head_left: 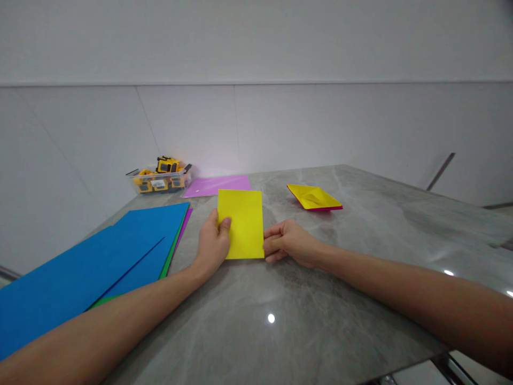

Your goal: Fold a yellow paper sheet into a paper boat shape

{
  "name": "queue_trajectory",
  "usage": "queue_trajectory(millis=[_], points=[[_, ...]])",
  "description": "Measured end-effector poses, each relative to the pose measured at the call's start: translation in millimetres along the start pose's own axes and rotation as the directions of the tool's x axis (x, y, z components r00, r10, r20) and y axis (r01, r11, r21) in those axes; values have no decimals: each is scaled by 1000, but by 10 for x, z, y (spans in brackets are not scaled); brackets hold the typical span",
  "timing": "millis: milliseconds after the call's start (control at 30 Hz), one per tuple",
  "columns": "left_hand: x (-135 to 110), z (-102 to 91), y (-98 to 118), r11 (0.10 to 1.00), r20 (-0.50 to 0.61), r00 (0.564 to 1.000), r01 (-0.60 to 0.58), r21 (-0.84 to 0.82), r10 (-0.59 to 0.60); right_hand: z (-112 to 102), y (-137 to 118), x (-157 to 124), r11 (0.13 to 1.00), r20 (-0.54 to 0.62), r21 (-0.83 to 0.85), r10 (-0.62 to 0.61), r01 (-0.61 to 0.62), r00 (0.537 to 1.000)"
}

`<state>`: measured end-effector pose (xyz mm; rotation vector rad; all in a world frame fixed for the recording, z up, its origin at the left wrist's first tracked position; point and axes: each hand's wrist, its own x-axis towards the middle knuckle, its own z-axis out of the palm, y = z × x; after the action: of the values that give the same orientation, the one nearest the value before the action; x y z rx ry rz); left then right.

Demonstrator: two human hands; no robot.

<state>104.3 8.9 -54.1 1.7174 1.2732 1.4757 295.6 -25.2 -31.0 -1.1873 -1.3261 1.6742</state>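
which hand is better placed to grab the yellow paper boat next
Probably the right hand: it is nearer the yellow paper boat and sits at the right edge of the yellow paper, which the left hand grips.

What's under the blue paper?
Green paper and purple paper peek out at the right edge of the blue paper. Anything else underneath is covered.

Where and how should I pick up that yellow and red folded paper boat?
I'd pinch the folded paper boat at its right-hand point, coming from the right with the right hand: that narrow tip juts outward and faces that side, while the folds in the middle look thin and could crush.
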Motion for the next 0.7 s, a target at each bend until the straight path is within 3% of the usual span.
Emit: queue_trajectory(millis=[167,700], points=[[-17,-9,14,986,-10,999,-47,159,50,-22,46,-5,1000,57,-11,10,-9,998],[-14,3,40,986,-19,999,-31,164,35,-56,104,41,999,55,-7,-45,46,997]])
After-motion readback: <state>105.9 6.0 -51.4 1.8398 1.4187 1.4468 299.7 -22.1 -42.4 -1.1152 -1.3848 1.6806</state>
